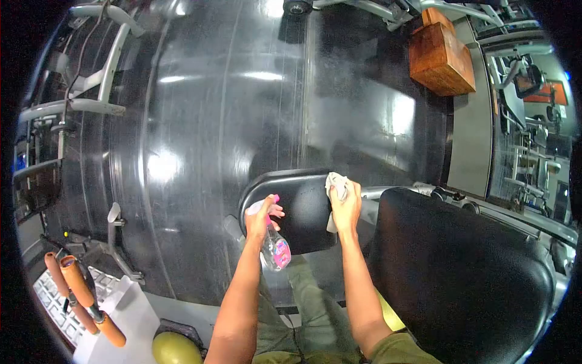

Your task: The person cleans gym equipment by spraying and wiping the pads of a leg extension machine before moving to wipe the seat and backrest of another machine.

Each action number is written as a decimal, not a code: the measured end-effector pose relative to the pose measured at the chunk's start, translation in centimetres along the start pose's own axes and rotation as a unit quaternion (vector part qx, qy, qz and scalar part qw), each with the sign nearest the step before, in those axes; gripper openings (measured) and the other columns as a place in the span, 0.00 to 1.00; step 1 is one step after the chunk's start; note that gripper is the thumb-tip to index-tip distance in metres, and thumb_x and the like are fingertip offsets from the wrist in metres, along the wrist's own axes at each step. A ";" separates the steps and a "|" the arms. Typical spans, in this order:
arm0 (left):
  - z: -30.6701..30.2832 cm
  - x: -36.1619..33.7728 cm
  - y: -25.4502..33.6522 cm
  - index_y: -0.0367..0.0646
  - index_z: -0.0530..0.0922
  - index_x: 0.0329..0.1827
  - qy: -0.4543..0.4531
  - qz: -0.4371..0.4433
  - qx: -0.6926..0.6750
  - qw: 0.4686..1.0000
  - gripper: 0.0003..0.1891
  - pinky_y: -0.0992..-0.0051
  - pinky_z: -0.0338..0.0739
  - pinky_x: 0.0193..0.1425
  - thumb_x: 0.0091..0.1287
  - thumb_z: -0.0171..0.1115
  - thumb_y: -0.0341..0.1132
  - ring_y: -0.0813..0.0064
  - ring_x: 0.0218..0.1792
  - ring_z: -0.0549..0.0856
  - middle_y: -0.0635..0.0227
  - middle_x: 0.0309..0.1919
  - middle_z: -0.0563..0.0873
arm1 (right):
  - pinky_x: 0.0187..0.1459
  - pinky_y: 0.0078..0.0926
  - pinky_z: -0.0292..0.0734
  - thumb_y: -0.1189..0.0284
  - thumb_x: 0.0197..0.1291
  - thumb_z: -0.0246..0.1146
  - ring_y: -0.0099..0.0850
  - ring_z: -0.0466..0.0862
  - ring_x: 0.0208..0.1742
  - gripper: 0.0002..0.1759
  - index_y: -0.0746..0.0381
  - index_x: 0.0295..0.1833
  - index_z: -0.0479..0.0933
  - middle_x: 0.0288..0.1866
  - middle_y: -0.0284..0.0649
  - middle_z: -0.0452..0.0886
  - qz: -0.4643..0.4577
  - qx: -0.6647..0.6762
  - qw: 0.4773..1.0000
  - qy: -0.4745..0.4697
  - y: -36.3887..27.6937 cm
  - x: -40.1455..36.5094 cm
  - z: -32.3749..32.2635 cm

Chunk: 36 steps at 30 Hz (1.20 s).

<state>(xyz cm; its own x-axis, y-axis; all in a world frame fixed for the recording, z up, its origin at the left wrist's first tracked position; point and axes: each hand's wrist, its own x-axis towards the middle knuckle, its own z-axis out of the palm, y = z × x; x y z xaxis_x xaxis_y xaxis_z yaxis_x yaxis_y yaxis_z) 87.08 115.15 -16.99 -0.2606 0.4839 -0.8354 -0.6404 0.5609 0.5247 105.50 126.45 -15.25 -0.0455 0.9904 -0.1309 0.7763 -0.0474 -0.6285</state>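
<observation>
My left hand [259, 219] is closed around the neck of a clear spray bottle [277, 250] with a pink label and pink nozzle. The bottle hangs over the near left part of a black padded gym seat [303, 203]. Bunched in my right hand [347, 209] is a whitish cloth [336, 184], held at the far right edge of that seat. Fine droplets or specks show on the pad's dark surface near the cloth.
A larger black pad [454, 261] stands close on the right. Wooden boxes [441, 60] sit at the far right beside a mirror. Metal gym frames [109, 67] line the left. Orange-brown handles [76, 282] stand by a white box [124, 324], near a green ball [176, 349].
</observation>
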 end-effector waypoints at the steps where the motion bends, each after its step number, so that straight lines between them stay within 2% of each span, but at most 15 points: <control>1: 0.0 0.0 0.0 0.35 0.81 0.49 -0.001 0.000 0.000 1.000 0.26 0.76 0.75 0.15 0.66 0.62 0.53 0.72 0.21 0.83 0.58 0.33 0.86 | 0.59 0.39 0.73 0.71 0.55 0.67 0.47 0.79 0.56 0.21 0.64 0.55 0.77 0.54 0.48 0.76 0.006 0.006 1.000 0.009 -0.2 0.5 0.3; 5: -0.1 0.3 -0.2 0.35 0.81 0.49 0.002 0.011 0.000 1.000 0.25 0.76 0.75 0.15 0.66 0.62 0.53 0.72 0.21 0.84 0.58 0.33 0.86 | 0.57 0.37 0.74 0.71 0.54 0.68 0.45 0.78 0.54 0.20 0.64 0.53 0.80 0.52 0.46 0.78 -0.053 -0.008 0.999 -0.005 -1.2 2.1 1.9; 9: -0.1 0.6 -0.5 0.35 0.82 0.49 0.000 0.011 -0.004 1.000 0.25 0.76 0.76 0.15 0.66 0.62 0.52 0.72 0.22 0.85 0.58 0.33 0.86 | 0.56 0.37 0.75 0.67 0.50 0.69 0.42 0.78 0.54 0.19 0.60 0.49 0.82 0.51 0.40 0.79 -0.156 -0.042 0.970 -0.182 -3.1 3.8 0.4; 10: -0.2 0.5 -0.3 0.35 0.82 0.50 -0.006 0.000 0.006 1.000 0.25 0.76 0.76 0.16 0.66 0.62 0.52 0.72 0.24 0.85 0.58 0.33 0.86 | 0.54 0.39 0.77 0.62 0.49 0.70 0.42 0.81 0.53 0.21 0.59 0.49 0.83 0.50 0.39 0.80 -0.160 -0.084 0.967 -0.177 -3.0 4.6 0.0; 11: -0.2 0.3 -0.2 0.35 0.82 0.50 -0.005 0.002 0.005 1.000 0.25 0.76 0.76 0.16 0.66 0.62 0.52 0.72 0.23 0.85 0.58 0.33 0.86 | 0.52 0.40 0.79 0.58 0.48 0.70 0.45 0.83 0.50 0.23 0.59 0.48 0.84 0.50 0.42 0.81 -0.093 -0.091 0.971 -0.200 -3.0 5.5 -0.5; 13: 0.0 0.3 -0.1 0.35 0.82 0.50 -0.002 0.007 0.000 1.000 0.25 0.76 0.76 0.16 0.66 0.62 0.52 0.72 0.22 0.85 0.58 0.33 0.86 | 0.51 0.42 0.79 0.55 0.48 0.69 0.46 0.85 0.49 0.25 0.60 0.48 0.84 0.49 0.44 0.83 -0.027 -0.128 0.977 -0.166 -1.6 7.1 -0.3; 14: -0.1 0.3 0.0 0.35 0.82 0.50 -0.003 0.006 0.000 1.000 0.25 0.76 0.75 0.16 0.66 0.62 0.52 0.72 0.22 0.84 0.58 0.33 0.86 | 0.53 0.42 0.79 0.53 0.48 0.69 0.47 0.85 0.50 0.26 0.60 0.48 0.85 0.47 0.47 0.85 0.044 -0.136 0.976 -0.162 -1.1 7.8 -0.1; 17: -0.1 0.4 -0.2 0.36 0.82 0.50 -0.004 0.007 0.001 1.000 0.25 0.76 0.75 0.16 0.66 0.61 0.52 0.72 0.21 0.84 0.58 0.33 0.86 | 0.54 0.42 0.79 0.50 0.48 0.68 0.48 0.85 0.50 0.27 0.59 0.47 0.86 0.47 0.49 0.86 0.022 -0.183 0.958 -0.218 -1.7 9.4 1.2; 21: -0.1 0.4 -0.3 0.36 0.82 0.50 -0.004 0.006 0.005 1.000 0.25 0.76 0.75 0.15 0.67 0.61 0.53 0.72 0.17 0.82 0.58 0.32 0.86 | 0.59 0.41 0.76 0.48 0.47 0.66 0.47 0.84 0.54 0.29 0.56 0.49 0.86 0.49 0.50 0.85 -0.102 -0.214 0.913 -0.331 -5.3 9.5 4.6; 25: -0.2 0.5 -0.1 0.36 0.82 0.50 -0.003 -0.010 0.006 1.000 0.26 0.76 0.74 0.14 0.67 0.61 0.53 0.73 0.13 0.79 0.57 0.31 0.86 | 0.62 0.39 0.75 0.46 0.47 0.66 0.45 0.83 0.57 0.33 0.55 0.54 0.84 0.53 0.47 0.85 -0.018 -0.236 0.891 -0.387 -3.7 11.7 3.6; 27: -0.2 0.5 -0.2 0.35 0.82 0.50 -0.005 -0.003 0.004 1.000 0.25 0.76 0.74 0.15 0.67 0.62 0.53 0.72 0.16 0.81 0.57 0.31 0.86 | 0.61 0.37 0.76 0.42 0.46 0.67 0.43 0.82 0.58 0.36 0.56 0.55 0.83 0.55 0.46 0.84 0.026 -0.270 0.909 -0.316 -0.5 12.6 2.7; 29: -0.3 0.6 -0.2 0.35 0.82 0.50 -0.004 0.006 -0.002 1.000 0.25 0.76 0.75 0.15 0.67 0.62 0.52 0.72 0.19 0.83 0.57 0.32 0.86 | 0.60 0.37 0.76 0.42 0.48 0.65 0.44 0.83 0.58 0.34 0.56 0.52 0.85 0.55 0.46 0.84 0.125 -0.207 0.905 -0.350 0.6 13.1 1.1; 32: -0.1 0.7 -0.3 0.33 0.81 0.50 -0.007 0.013 -0.015 1.000 0.25 0.76 0.76 0.15 0.67 0.62 0.51 0.72 0.24 0.85 0.57 0.32 0.86 | 0.58 0.39 0.77 0.45 0.49 0.63 0.44 0.84 0.56 0.30 0.57 0.49 0.86 0.55 0.47 0.84 0.139 -0.201 0.926 -0.289 1.1 11.9 2.2; 33: -0.3 0.8 -0.4 0.33 0.81 0.50 -0.012 0.013 -0.017 1.000 0.25 0.76 0.76 0.15 0.67 0.63 0.51 0.72 0.25 0.86 0.57 0.33 0.86 | 0.58 0.40 0.77 0.48 0.49 0.64 0.45 0.84 0.54 0.27 0.57 0.48 0.86 0.53 0.47 0.84 -0.015 -0.248 0.940 -0.231 -1.8 10.1 2.7; 36: -0.5 0.8 -0.6 0.33 0.82 0.50 -0.016 0.011 -0.022 1.000 0.24 0.75 0.77 0.16 0.67 0.63 0.50 0.71 0.27 0.86 0.57 0.33 0.86 | 0.58 0.42 0.77 0.50 0.49 0.64 0.46 0.83 0.55 0.26 0.57 0.48 0.86 0.52 0.45 0.84 -0.107 -0.215 0.920 -0.309 -5.9 8.6 4.4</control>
<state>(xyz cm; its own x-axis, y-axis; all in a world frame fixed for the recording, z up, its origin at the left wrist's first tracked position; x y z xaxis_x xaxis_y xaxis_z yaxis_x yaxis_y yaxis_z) 86.87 114.90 -18.06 -0.2518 0.5170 -0.8181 -0.6664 0.5204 0.5340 97.79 134.65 -16.02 -0.4726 0.7008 -0.5344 0.8787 0.3281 -0.3469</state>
